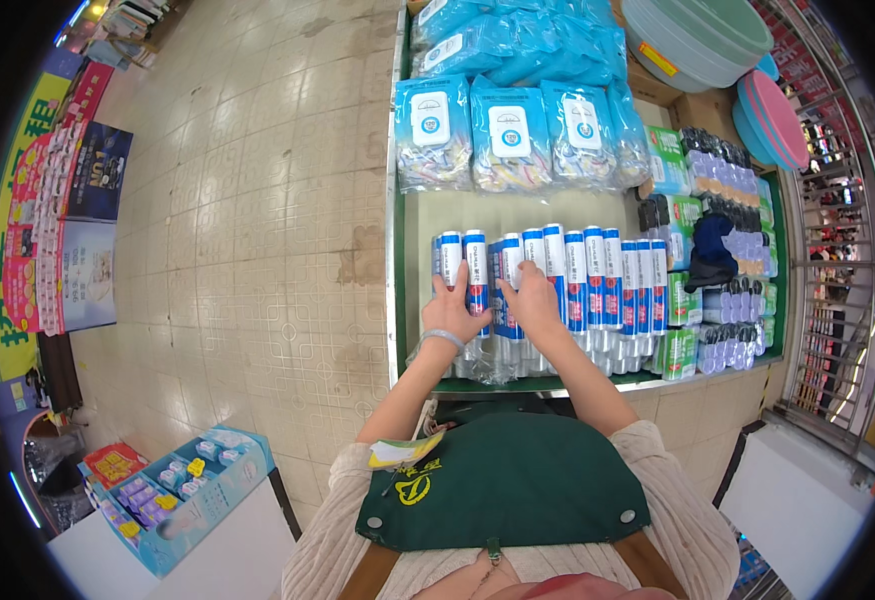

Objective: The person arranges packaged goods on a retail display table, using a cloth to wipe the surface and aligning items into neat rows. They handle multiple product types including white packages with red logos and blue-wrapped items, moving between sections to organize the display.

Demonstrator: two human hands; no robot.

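A row of white, blue and red labelled rolls in clear plastic (593,277) lies across the front of a green-edged display table (398,300). At the row's left end, my left hand (456,311) rests on the rolls with its fingers spread. My right hand (533,300) touches the rolls just to the right, its thumb and fingers bent over their upper parts. Whether either hand grips a roll cannot be told. More clear rolls (617,352) show under the labelled ones, near the table's front edge.
Blue packs of wipes (511,135) fill the table's back. Green packs (681,232), purple-and-black packs (722,172) and a dark cloth (711,251) lie at the right. Plastic basins (692,37) stand back right beside a metal rack (827,262). A blue display box (204,480) stands lower left.
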